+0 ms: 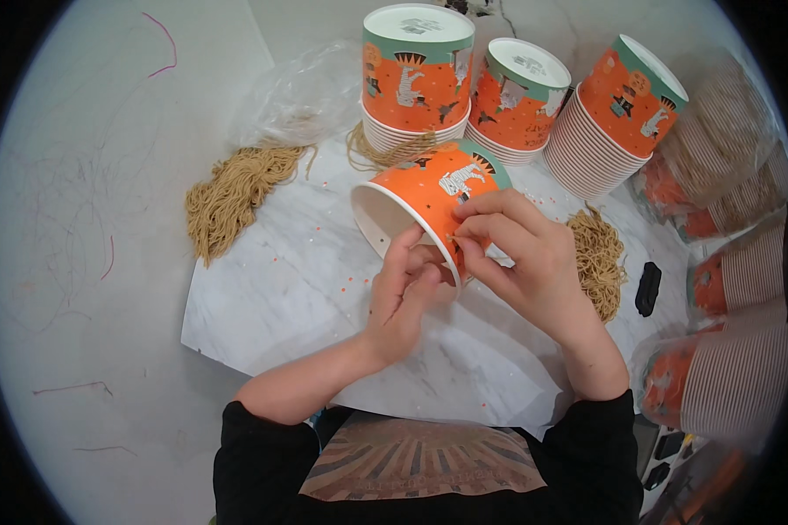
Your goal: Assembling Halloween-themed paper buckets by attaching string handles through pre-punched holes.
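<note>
An orange paper bucket (429,197) with a green band and printed figures lies tilted on its side, its white-rimmed mouth turned toward the lower left. My left hand (403,302) has its fingers reaching inside the mouth and holds the bucket near the rim. My right hand (521,254) is closed in a pinch against the bucket's outer wall, close to the rim. A tiny tan bit shows at those fingertips, too small to name. Tan cord lies in a bundle (236,197) on the left and in a curly heap (597,262) beside my right wrist.
Upside-down stacks of matching buckets (416,79) stand along the back of the marbled table (263,297). Bagged stacks (735,367) line the right side. A clear plastic bag (302,92) lies at the back left. A small black object (648,289) sits right of the cord heap.
</note>
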The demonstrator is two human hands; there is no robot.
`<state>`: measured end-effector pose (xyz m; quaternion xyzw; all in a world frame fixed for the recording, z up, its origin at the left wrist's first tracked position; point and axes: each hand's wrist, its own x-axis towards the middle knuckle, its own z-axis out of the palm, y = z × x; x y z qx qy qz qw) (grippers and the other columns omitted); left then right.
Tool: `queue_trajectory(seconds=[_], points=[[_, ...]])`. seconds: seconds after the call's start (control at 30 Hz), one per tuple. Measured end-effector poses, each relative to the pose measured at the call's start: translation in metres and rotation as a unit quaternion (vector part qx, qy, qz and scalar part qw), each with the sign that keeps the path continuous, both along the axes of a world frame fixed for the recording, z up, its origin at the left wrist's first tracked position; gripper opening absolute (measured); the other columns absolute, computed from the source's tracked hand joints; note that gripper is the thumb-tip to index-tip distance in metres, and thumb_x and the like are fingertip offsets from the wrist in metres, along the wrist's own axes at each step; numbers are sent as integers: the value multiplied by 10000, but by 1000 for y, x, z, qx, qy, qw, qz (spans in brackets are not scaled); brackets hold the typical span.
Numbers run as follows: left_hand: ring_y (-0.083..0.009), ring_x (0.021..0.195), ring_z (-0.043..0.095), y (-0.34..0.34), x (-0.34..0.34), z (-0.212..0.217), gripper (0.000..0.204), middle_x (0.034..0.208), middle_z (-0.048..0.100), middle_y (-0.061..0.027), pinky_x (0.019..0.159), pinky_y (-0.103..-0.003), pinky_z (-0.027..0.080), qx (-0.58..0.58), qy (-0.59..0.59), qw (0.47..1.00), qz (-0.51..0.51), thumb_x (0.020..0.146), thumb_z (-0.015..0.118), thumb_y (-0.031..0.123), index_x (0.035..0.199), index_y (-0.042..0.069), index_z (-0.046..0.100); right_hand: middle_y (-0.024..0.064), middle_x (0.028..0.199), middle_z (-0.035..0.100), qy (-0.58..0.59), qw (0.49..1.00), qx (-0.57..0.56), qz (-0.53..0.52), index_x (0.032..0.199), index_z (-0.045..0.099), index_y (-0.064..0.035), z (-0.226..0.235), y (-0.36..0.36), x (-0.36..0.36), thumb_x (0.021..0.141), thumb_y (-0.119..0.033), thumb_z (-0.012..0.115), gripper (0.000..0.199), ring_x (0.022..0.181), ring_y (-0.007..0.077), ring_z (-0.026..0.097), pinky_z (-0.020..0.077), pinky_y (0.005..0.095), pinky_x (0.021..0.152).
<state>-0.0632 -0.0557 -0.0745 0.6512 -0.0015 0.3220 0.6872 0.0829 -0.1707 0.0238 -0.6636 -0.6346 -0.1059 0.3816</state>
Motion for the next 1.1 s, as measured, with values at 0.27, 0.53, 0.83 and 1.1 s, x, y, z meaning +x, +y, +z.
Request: queue_trajectory(seconds=[0.27, 0.53, 0.83, 1.1], points=[[-146, 894, 696, 3, 5, 17, 278, 1065, 720, -93, 824, -289, 553, -52, 22, 998, 22, 1063, 536, 126, 1288, -37, 543, 40, 1037, 680, -13, 1000, -16, -14, 941, 711, -53, 1, -1, -7, 794, -91, 788, 170, 749, 212, 699, 568, 330, 631], [-114, 865, 688, 6, 6, 19, 111, 983, 717, -66, 808, -270, 553, -60, 22, 996, 66, 1015, 589, 43, 1087, -38, 616, 63, 1004, 693, -12, 999, -41, -14, 955, 744, -42, 4, -4, -11, 801, -11, 781, 162, 817, 202, 722, 585, 297, 644], [-147, 796, 583, 18, 1, 20, 68, 906, 623, -63, 739, -270, 487, 149, -44, 952, 264, 914, 624, -18, 978, -8, 605, 37, 937, 684, -15, 993, -102, -65, 968, 714, -65, 18, -12, -3, 830, -78, 764, 148, 772, 194, 701, 553, 290, 635], [-360, 1291, 530, 26, -6, 36, 110, 1342, 562, -226, 1162, -511, 294, 359, -123, 832, 404, 827, 658, 108, 934, 97, 632, 65, 928, 744, 401, 914, -57, 28, 1049, 686, 19, 19, -15, -1, 960, -41, 673, 108, 843, 90, 713, 570, 238, 752]])
